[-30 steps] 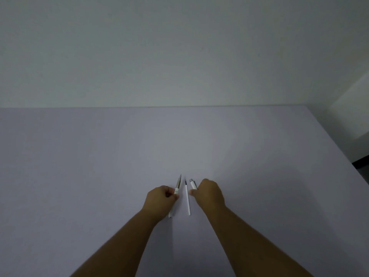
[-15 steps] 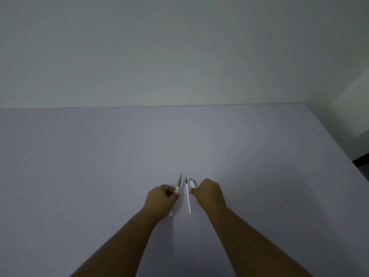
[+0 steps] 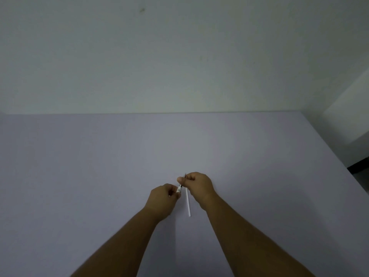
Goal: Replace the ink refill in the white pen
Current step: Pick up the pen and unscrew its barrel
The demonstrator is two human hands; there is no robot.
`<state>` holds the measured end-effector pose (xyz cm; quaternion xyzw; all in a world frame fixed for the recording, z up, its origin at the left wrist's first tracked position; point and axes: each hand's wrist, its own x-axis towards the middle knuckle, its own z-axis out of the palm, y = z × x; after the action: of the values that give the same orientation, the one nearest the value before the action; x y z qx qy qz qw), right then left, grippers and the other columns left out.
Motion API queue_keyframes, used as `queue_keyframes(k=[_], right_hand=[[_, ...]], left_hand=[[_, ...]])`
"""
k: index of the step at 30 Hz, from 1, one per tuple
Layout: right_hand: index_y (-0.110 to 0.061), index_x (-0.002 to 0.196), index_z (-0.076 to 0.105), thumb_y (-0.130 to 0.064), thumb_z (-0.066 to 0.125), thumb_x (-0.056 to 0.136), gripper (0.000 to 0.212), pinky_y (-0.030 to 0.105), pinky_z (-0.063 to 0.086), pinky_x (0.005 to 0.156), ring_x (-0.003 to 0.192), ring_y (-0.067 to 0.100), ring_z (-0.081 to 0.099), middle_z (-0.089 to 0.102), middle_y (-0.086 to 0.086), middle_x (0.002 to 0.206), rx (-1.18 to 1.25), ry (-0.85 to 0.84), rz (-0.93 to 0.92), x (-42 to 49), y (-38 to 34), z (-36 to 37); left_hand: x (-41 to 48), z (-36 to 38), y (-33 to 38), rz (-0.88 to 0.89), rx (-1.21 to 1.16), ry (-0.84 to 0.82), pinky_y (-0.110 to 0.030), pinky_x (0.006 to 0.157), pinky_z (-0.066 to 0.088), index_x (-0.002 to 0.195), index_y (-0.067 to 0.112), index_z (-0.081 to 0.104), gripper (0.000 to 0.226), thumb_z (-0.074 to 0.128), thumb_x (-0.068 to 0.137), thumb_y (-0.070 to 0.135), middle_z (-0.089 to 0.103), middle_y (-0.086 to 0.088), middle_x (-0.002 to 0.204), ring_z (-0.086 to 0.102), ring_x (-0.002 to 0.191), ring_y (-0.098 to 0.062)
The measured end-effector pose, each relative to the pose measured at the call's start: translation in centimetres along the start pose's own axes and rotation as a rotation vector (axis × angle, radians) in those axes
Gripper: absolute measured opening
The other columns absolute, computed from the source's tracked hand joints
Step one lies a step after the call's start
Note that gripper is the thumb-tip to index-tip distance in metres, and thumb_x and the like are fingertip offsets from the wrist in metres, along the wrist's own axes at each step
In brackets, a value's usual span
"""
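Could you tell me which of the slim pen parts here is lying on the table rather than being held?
The plain white tube lies loose on the table, just below the right hand. The other part, the dark-tipped pen piece, is pinched between both hands.

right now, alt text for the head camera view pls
Two bare hands meet over a pale table: the left hand and right hand pinch opposite ends of a pen part. A thin white tube lies on the table between the forearms.
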<state>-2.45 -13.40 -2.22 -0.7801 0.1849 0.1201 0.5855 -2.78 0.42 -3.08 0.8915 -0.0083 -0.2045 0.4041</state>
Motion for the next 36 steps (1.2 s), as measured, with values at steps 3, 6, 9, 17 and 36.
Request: queue_keyframes(k=[3,6,9,17,36], right_hand=[[-0.021,0.069,0.066,-0.021,0.067,0.083,0.014,0.02,0.043,0.058,0.06,0.009,0.051,0.059,-0.006,0.064,0.117,-0.044,-0.004,-0.3,-0.4,-0.2],[-0.021,0.079,0.07,-0.013,0.062,0.086,0.014,0.021,0.046,0.065,0.069,0.01,0.054,0.066,-0.002,0.077,0.208,-0.109,0.004,-0.5,-0.7,-0.6],[-0.016,0.083,0.069,-0.023,0.065,0.085,0.008,0.024,0.044,0.064,0.069,0.013,0.054,0.067,0.0,0.078,0.236,-0.103,0.06,-0.9,-1.2,-0.9],[-0.018,0.079,0.069,-0.019,0.066,0.084,0.006,0.024,0.047,0.066,0.069,0.013,0.055,0.065,0.001,0.076,0.215,-0.087,0.067,-1.1,-1.3,-1.3],[-0.016,0.081,0.068,-0.019,0.065,0.084,0.005,0.025,0.045,0.065,0.068,0.013,0.05,0.062,0.003,0.078,0.216,-0.082,0.105,-2.3,-1.9,-1.4]], left_hand=[[-0.2,-0.7,0.3,0.031,0.012,-0.003,-0.014,0.055,0.041,0.096,0.016,0.065,0.019,0.053,0.092,0.03,0.06,0.004,0.075,0.053,0.064,-0.008],[-0.4,-1.2,0.6,0.044,0.009,-0.016,-0.022,0.06,0.048,0.099,0.014,0.065,0.019,0.052,0.093,0.027,0.059,0.005,0.073,0.053,0.064,-0.009],[-1.0,-1.4,1.1,0.059,0.004,0.006,-0.03,0.069,0.052,0.098,0.013,0.066,0.019,0.053,0.093,0.026,0.059,0.003,0.075,0.054,0.066,-0.013],[-1.9,-1.6,2.0,0.052,0.026,0.021,-0.027,0.065,0.047,0.101,0.01,0.065,0.021,0.053,0.093,0.025,0.06,-0.002,0.08,0.053,0.068,-0.016],[-2.9,-1.8,2.4,0.082,0.087,0.061,-0.015,0.053,0.036,0.102,0.012,0.066,0.021,0.054,0.092,0.027,0.06,0.0,0.082,0.05,0.066,-0.01]])
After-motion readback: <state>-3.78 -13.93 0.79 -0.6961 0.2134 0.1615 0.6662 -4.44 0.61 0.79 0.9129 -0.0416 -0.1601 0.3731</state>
